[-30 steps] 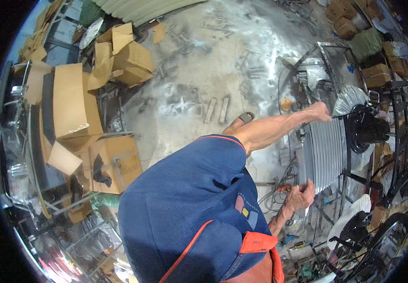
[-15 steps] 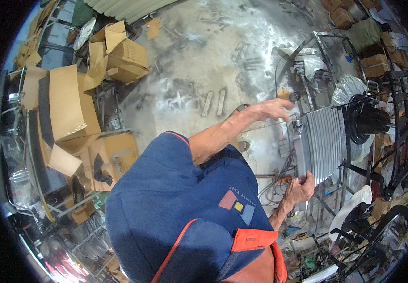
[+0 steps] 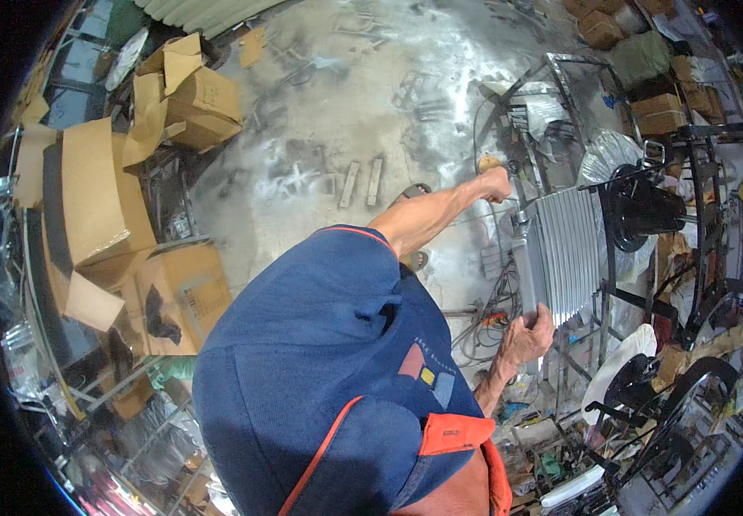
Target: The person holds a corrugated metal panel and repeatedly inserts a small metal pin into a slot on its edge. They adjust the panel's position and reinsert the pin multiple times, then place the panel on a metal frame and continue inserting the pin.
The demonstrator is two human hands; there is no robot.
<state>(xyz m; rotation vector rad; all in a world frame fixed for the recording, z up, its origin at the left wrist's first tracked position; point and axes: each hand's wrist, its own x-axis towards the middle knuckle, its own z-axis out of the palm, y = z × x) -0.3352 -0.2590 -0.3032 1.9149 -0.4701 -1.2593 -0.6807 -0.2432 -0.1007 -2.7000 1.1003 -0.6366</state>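
Silver metal bars (image 3: 567,251) lie side by side as a ridged panel on a dark metal frame on my right. A wider flat silver bar (image 3: 529,279) runs along the edge closest to me. My right hand (image 3: 528,337) grips the near end of this flat bar, thumb and fingers closed on it. Beyond the far end of the panel, my left hand (image 3: 495,184) is raised with its fingers curled in. Whatever might be inside that fist is hidden. A dark round part (image 3: 513,167) of the frame is close beside it.
Open cardboard boxes (image 3: 92,193) crowd a rack on the left. Two short metal bars (image 3: 361,182) lie on the floor ahead. Tangled cables (image 3: 487,322) hang below the panel. Black metal parts and a black round base (image 3: 633,211) stand to the right.
My left hand has gone from stretched fingers over the panel's far end to a closed fist slightly farther off. My right hand keeps its hold. The whole view has shifted a little.
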